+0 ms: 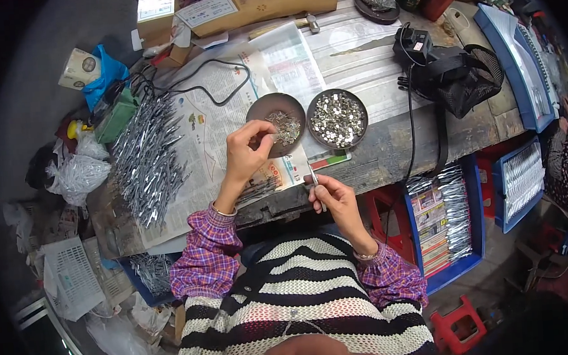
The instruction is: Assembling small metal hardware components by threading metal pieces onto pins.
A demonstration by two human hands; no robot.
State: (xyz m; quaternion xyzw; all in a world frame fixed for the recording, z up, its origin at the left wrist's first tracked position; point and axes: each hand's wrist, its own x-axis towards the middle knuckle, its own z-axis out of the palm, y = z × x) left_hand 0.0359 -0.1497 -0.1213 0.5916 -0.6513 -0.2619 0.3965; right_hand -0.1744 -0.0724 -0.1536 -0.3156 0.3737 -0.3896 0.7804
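My left hand [248, 150] is at the near left rim of a dark round bowl [263, 108] with small thin metal pins [286, 128] in it. Its thumb and forefinger are closed together; whatever they pinch is too small to make out. Lower and to the right, by the table's front edge, my right hand [337, 203] grips a slim, pointed metal piece [314, 177], held roughly upright. A second dark bowl [366, 122], full of small shiny round metal parts [337, 119], stands right beside the first.
Newspaper [197, 144] covers the table's left part, bearing a large heap of slender metal pieces [149, 153]. A hammer [312, 24] lies at the back. On the right are a black mesh bag [470, 78] and a cable. Blue trays [475, 211] of metal pieces stand below right.
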